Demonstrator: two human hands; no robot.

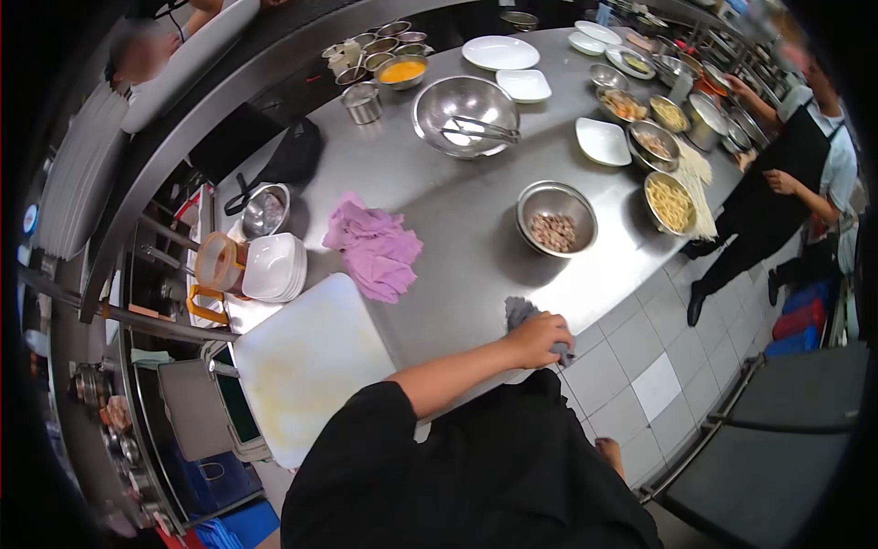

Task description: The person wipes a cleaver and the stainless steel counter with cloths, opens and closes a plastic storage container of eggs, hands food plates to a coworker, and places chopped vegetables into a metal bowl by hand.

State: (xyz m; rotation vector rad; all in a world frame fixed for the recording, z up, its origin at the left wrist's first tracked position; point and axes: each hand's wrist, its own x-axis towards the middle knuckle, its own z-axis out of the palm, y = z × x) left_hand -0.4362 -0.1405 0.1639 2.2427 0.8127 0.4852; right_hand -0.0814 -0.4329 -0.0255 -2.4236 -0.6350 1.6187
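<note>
over on the left we have the white board (311, 361), then the crumpled pink cloth (373, 247) on the steel table (448, 220); here's our left hand (537, 339), fingers clamped on the grey cloth (519, 313) at the near edge; the bowl (553, 201) sits farther off; low right, our right hand (608, 450) (grip? we can't tell).

Bright light gleams off the steel worktable (448, 242). Pale floor tiles (631, 348) lie right of it, metal shelving (265, 53) left.
</note>
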